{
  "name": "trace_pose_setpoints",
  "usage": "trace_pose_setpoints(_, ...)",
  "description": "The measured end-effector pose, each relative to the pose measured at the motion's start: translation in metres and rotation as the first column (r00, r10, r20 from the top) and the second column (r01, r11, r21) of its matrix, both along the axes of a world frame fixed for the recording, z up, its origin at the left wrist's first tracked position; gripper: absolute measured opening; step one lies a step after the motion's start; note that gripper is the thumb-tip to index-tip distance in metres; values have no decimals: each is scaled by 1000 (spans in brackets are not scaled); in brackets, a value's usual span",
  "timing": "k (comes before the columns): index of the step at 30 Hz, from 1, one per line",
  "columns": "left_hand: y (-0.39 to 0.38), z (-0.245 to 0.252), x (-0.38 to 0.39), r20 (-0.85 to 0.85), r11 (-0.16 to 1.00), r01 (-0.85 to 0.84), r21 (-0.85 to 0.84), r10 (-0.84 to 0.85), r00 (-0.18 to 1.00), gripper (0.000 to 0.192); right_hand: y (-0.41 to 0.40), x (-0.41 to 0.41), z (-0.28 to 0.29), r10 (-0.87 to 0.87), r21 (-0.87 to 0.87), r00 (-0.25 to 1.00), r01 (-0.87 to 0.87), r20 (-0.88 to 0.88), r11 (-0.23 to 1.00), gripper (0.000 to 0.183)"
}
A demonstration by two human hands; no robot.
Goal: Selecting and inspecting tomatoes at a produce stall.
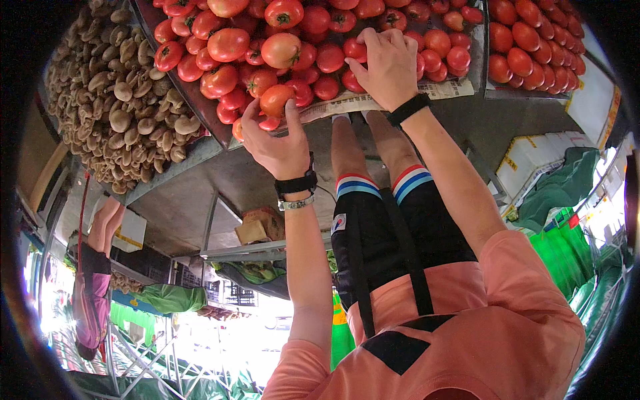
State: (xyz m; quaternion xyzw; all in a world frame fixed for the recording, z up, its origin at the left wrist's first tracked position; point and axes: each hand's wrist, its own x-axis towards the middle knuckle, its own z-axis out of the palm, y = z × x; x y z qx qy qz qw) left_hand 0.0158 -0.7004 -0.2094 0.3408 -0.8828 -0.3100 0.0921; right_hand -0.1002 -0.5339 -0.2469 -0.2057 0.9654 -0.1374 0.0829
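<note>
A heap of red tomatoes (227,45) fills a tray in front of me, some with green stalk ends. My left hand (277,147) is at the heap's near edge, thumb and fingers around an orange-red tomato (276,101). Farther right and deeper into the heap, my right hand (390,67) reaches in from above. Its thumb and index finger are on either side of a red tomato (354,50); the other fingertips are hidden. A printed paper sheet (345,104) lines the tray's front edge below the hands.
Brown mushrooms (120,100) are piled to the left. Plum-shaped tomatoes (530,45) fill another tray at right. White foam boxes (530,160) stand at right, with green cloth (557,187) over them. Behind are a cardboard box (262,223) and a metal-framed stall (245,250). Another person (92,285) stands at left.
</note>
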Motion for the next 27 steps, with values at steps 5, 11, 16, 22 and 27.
trace_pose_setpoints(5, 0, -6, 10, -96, 999, 43, -15, -44, 994, 44, 1, -1, 1, -4, -14, 1000, 4, 28, 1000, 45)
trace_pose_setpoints(11, 1, -7, 12, -128, 971, 215, -103, -227, 965, 36, 2, -4, -1, 79, 3, 997, -79, 27, 997, 47)
trace_pose_setpoints(16, 1, -12, 12, -187, 980, 196, 22, -189, 964, 43, 0, -3, -2, 84, -162, 993, -70, 81, 984, 42)
trace_pose_setpoints(22, -6, -18, 16, -113, 975, 215, -50, -220, 969, 55, 2, -2, -12, 67, -165, 997, -58, 48, 985, 43)
trace_pose_setpoints(27, -4, -10, 17, -184, 976, 214, -41, -218, 958, 55, 22, -14, 15, 104, -154, 994, -100, 22, 983, 45)
